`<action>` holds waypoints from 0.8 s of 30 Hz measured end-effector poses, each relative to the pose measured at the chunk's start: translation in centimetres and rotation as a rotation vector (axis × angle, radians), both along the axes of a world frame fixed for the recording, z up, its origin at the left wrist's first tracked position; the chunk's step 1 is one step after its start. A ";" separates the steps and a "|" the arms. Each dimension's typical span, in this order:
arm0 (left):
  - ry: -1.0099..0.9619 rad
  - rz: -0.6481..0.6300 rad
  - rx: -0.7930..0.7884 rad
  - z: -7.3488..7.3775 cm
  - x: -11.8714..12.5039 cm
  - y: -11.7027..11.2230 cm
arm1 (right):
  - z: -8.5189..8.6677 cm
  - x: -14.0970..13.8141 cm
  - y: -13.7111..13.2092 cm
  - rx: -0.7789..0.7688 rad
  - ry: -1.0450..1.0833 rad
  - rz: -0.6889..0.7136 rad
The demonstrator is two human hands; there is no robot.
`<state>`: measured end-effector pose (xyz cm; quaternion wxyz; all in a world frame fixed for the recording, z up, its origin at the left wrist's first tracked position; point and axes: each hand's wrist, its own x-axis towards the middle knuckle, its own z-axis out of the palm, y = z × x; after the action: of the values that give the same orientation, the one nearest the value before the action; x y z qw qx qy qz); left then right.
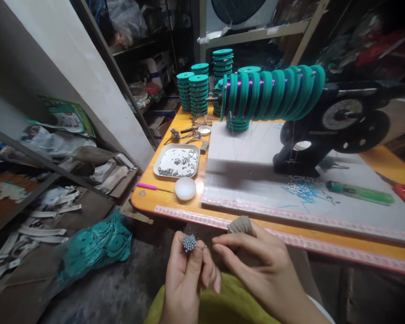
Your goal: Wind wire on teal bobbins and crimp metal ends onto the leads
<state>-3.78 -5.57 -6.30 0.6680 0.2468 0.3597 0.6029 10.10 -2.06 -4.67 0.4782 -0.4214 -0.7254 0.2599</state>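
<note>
Below the table's front edge, my left hand point(189, 274) is closed around a bundle of thin rods or wires with round grey-blue ends point(189, 243), which face up between thumb and fingers. Close on its right, my right hand point(259, 265) has thumb and index finger drawn together in a pinch. Whatever lies in that pinch is too small to make out. A grey cloth finger cover point(240, 225) is wrapped on one of the right fingers. A small grey bit shows at the left hand's fingertips, between the two hands.
A black winding machine point(303, 135) carries a row of green spools point(273, 93) over a white board point(236, 175). More green spools stand stacked behind. On the yellow table point(143, 194) are a white tray point(157, 168) with metal pieces, a white dome point(185, 189) and a green-handled tool point(361, 192).
</note>
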 end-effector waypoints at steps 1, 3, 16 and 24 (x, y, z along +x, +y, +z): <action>0.002 0.002 -0.001 0.0 -0.1 0.0 | 0.0 0.0 0.0 0.002 -0.004 0.004; 0.008 0.006 -0.010 0.0 -0.1 0.0 | 0.0 -0.1 0.0 0.000 -0.009 0.014; -0.016 0.024 0.010 -0.1 0.2 0.0 | 0.4 -0.1 -0.2 -0.031 -0.034 0.055; -0.018 -0.019 -0.051 -0.3 0.5 -0.2 | 0.5 0.0 -0.2 -0.061 0.041 0.030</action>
<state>-3.33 -5.77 -6.61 0.6828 0.2276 0.3667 0.5895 10.06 -2.27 -4.15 0.4759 -0.4197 -0.7133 0.2977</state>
